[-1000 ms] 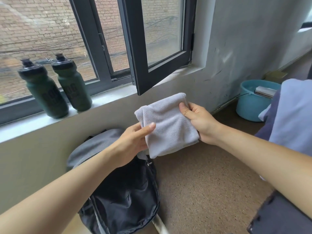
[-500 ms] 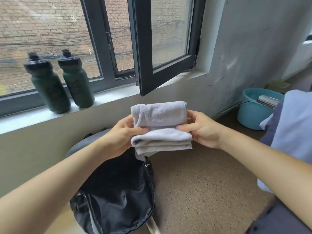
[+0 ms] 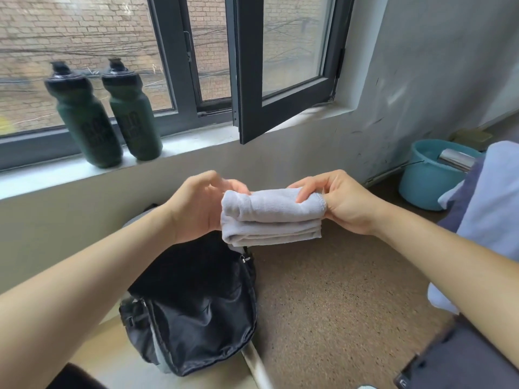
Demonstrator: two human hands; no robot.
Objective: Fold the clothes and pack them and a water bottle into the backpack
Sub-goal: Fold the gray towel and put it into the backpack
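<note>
Holding a folded light grey cloth (image 3: 272, 217) in the air, both hands keep it level just above the open backpack (image 3: 196, 304). The left hand (image 3: 196, 206) is at the left end of the cloth, where the fold is rounded; its fingers are curled around that end, and some of them are hidden behind the fabric. The right hand (image 3: 345, 203) pinches the right end, where the stitched edges meet, with the fingers on top and the thumb underneath. The cloth is folded in several layers, which show as a stack along the side that faces the camera. The backpack lies below the hands, close to the wall, with its main compartment unzipped and the black lining showing; the cloth does not touch it. Two dark green water bottles with black caps, the left bottle (image 3: 84, 119) and the right bottle (image 3: 134, 116), stand upright just beside each other on the windowsill (image 3: 196, 138), well apart from the hands. A dark-framed window sash (image 3: 280, 66) stands open into the room above the sill. At the right, a blue bucket (image 3: 421, 183) stands on the speckled brown floor (image 3: 337, 304) near the wall, with a metal object lying across its top. A light blue garment (image 3: 491, 197) is at the right edge, partly behind the right forearm.
</note>
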